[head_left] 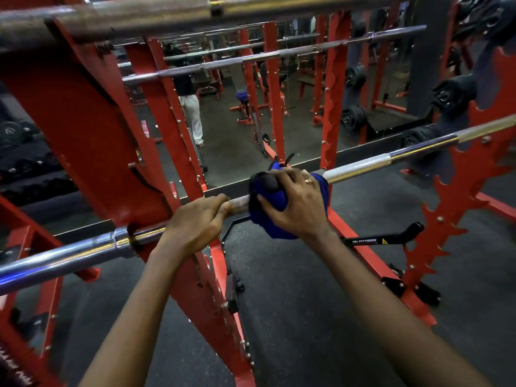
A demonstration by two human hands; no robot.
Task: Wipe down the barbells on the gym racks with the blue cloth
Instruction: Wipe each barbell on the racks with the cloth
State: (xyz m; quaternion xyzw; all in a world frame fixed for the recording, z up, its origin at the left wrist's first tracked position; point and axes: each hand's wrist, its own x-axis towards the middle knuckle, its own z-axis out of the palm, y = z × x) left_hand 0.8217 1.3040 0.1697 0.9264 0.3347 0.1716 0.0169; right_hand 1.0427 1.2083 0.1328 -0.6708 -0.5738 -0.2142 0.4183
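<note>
Barbell [360,169] clasped in a full grip by left hand [195,223], right hand [297,203] clamping blue cloth [275,197] round it.

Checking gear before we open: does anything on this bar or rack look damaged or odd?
Yes. The barbell looks dull and brownish between the left hand and the blue cloth, unlike its shiny chrome elsewhere; possibly rust or grime.

So the barbell [363,166] runs across the rack [92,135], low on the left, higher on the right. The left hand [195,222] grips it just beside the right hand [296,202], which has the cloth [275,196] wrapped round the bar under it. Second barbell [156,12] overhead, third barbell [251,55] further behind, weight plates [452,92] off right.
</note>
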